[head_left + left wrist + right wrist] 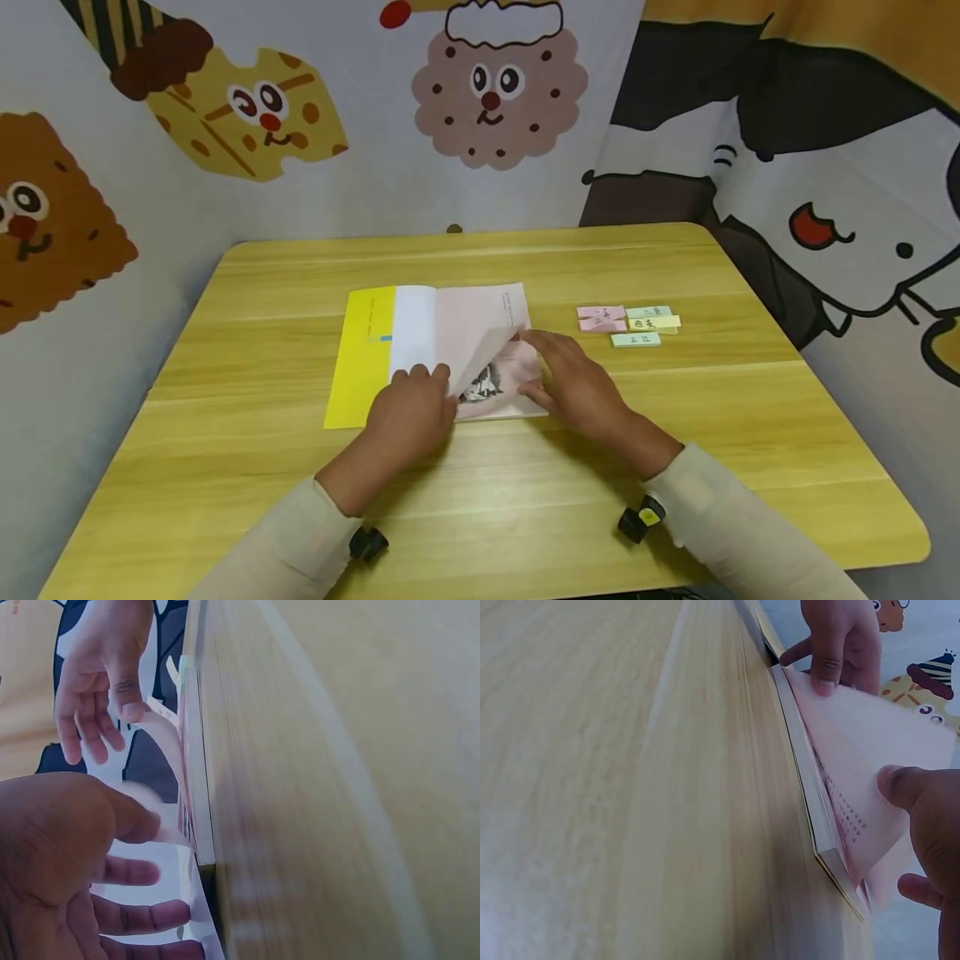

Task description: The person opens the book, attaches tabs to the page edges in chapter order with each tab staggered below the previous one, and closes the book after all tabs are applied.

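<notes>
A lifted page point(484, 352) in an open book point(470, 310), middle of the table point(225, 467).
Left hand point(412, 407) rests loosely on the book's near side; right hand point(583, 385), thumb and index apart, touches the page's raised edge. Sticky notes point(648, 324) lie to the right.

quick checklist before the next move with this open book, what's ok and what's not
1. Book open on the table: ok, with its yellow flap spread out at the left.
2. Left hand on the book: ok, at the near edge beside the fold.
3. Right hand touching the raised page: ok.
4. Raised page lying flat: not ok, it slants up between the hands.
5. Only one sheet lifted: cannot tell.
6. Loose tabs clear of the book: ok, they lie apart from it, past its right edge.
</notes>
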The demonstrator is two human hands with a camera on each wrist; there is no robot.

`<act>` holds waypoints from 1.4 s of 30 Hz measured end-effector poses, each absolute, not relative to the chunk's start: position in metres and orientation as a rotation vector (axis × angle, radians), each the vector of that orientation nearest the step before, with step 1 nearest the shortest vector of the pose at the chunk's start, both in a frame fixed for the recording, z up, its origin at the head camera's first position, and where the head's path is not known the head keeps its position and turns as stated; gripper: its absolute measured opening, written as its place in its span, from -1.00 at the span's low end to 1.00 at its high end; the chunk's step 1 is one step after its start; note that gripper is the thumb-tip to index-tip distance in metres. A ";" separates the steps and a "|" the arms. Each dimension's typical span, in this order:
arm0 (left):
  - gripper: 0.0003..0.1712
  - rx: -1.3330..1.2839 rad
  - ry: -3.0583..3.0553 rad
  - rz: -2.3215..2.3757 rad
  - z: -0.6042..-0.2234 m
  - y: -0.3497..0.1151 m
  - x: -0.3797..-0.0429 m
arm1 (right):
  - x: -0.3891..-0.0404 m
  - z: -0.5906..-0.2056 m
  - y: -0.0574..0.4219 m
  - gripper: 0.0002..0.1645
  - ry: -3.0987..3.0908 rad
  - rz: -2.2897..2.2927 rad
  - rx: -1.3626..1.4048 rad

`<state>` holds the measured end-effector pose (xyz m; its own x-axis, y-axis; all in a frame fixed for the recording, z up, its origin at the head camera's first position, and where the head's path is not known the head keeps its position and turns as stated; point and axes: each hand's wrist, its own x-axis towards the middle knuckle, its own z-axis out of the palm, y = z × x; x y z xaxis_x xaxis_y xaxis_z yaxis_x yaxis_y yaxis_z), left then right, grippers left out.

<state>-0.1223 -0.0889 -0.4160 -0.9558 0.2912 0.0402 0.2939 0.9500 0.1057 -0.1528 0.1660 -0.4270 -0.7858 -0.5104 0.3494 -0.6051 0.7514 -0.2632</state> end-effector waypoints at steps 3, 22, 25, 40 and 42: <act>-0.52 -0.405 -3.082 -0.226 -0.416 -0.089 -0.124 | -0.152 -0.429 0.169 -0.23 -2.704 0.510 0.895; -0.03 -0.179 -2.959 -0.521 -0.406 -0.100 -0.127 | -0.151 -0.442 0.176 -0.79 -2.664 0.527 1.205; 0.05 -0.186 -2.924 -0.541 -0.406 -0.102 -0.127 | -0.150 -0.442 0.176 -0.80 -2.677 0.525 1.223; 0.02 -0.247 -2.646 -0.321 -0.412 -0.113 -0.129 | -0.147 -0.441 0.175 -0.81 -2.728 0.532 1.232; -0.06 -0.244 -2.633 -0.238 -0.412 -0.114 -0.130 | -0.147 -0.441 0.176 -0.81 -2.736 0.533 1.228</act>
